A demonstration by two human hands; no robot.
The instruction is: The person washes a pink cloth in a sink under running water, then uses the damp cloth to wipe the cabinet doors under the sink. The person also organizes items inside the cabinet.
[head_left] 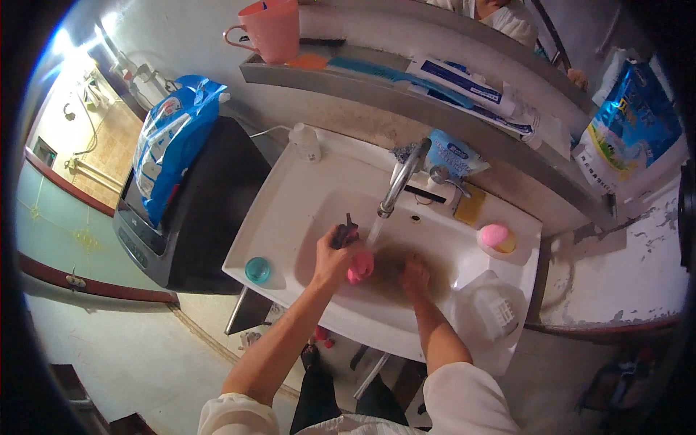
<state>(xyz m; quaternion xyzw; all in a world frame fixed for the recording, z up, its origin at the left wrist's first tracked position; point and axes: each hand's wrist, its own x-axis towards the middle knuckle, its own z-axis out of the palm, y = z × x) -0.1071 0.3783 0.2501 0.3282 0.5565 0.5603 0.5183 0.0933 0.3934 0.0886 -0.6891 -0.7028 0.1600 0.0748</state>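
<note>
My left hand (335, 255) is closed around a small pink-and-dark object (359, 267) over the left part of the white washbasin (272, 203). Its pink end hangs below the hand and a dark part sticks up above; the exact kind is unclear. Beside it, a stream of water falls from the chrome tap (395, 190) into the bowl. My right hand (415, 278) reaches down into brownish water (391, 272), where its fingers are hard to make out, and anything under them is hidden.
On the basin rim stand a teal cup (257, 270), a white bottle (304, 143), a pink round item (495, 237) and a translucent plastic container (491, 308). Above runs a shelf (348, 94) with a pink mug (272, 30) and tubes. A dark appliance (210, 210) adjoins on the left.
</note>
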